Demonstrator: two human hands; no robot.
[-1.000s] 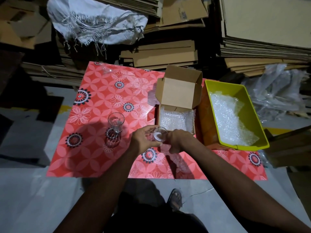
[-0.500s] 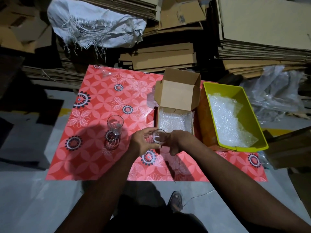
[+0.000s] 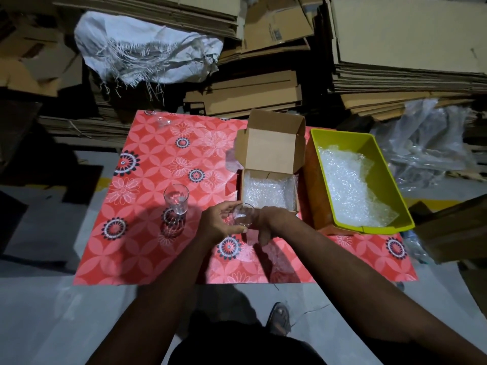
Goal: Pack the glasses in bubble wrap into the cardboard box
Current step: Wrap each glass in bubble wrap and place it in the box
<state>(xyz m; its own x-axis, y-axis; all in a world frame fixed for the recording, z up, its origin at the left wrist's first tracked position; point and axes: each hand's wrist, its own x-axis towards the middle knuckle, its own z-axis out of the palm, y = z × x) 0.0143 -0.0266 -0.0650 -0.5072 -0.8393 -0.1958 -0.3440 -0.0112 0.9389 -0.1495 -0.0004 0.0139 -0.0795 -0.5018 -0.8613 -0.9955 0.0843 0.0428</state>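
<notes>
My left hand [image 3: 218, 224] grips a clear glass [image 3: 243, 215] just in front of the open cardboard box [image 3: 271, 151], its mouth facing me. My right hand [image 3: 268, 223] is against the glass's right side, fingers curled downward, with a sheet of bubble wrap [image 3: 266, 255] hanging below it onto the mat. The box is lined with bubble wrap [image 3: 266, 192]. A second clear glass [image 3: 176, 199] stands upright on the red flowered mat [image 3: 147, 233], to the left of my hands.
A yellow-green bin [image 3: 379, 164] holding more bubble wrap sits right of the box. Stacks of flat cardboard [image 3: 250, 96] and a white sack [image 3: 147, 48] lie behind the mat. Clear plastic sheeting [image 3: 427, 143] is at the far right. A sandalled foot [image 3: 279, 317] shows below.
The hands with the glass stay in front of the box, shifting slightly. The standing glass has not moved.
</notes>
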